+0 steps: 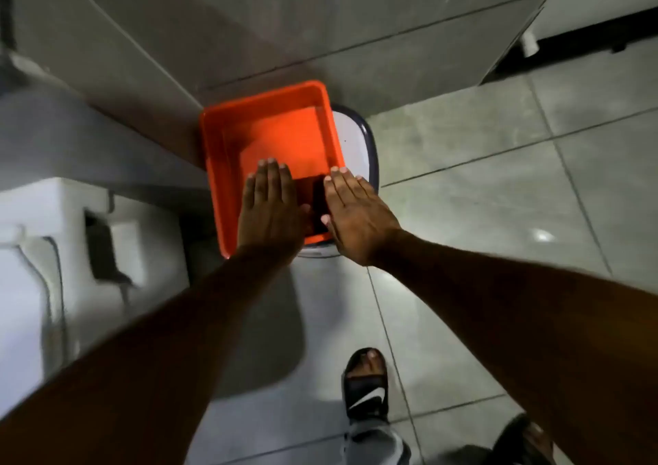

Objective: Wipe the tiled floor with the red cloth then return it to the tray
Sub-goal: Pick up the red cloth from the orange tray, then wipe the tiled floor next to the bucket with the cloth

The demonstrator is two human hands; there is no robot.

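From the head camera, looking down, a bright orange rectangular plastic tray (228, 151) sits on a white round-cornered stand with a dark rim (366, 144), against the grey wall. The left hand (271, 208) is spread flat, fingers straight, over the tray's near half, grasping nothing that can be seen. The right hand (359, 215) is likewise flat and released, over the tray's near right corner. Between the two hands, inside the tray, lies a dark patch (318, 201); this is probably the red cloth, though shadow hides its colour and edges, so I cannot tell for sure. A paler orange square covers the tray's far floor, perhaps water or a liner. Around the tray lies the pale grey tiled floor (498, 187), with a black slide sandal (365, 382) nearer the camera. If it is the cloth, it should be soft, limp and light, heavier if wet; pinching a bunched fold at its middle would lift it cleanly.
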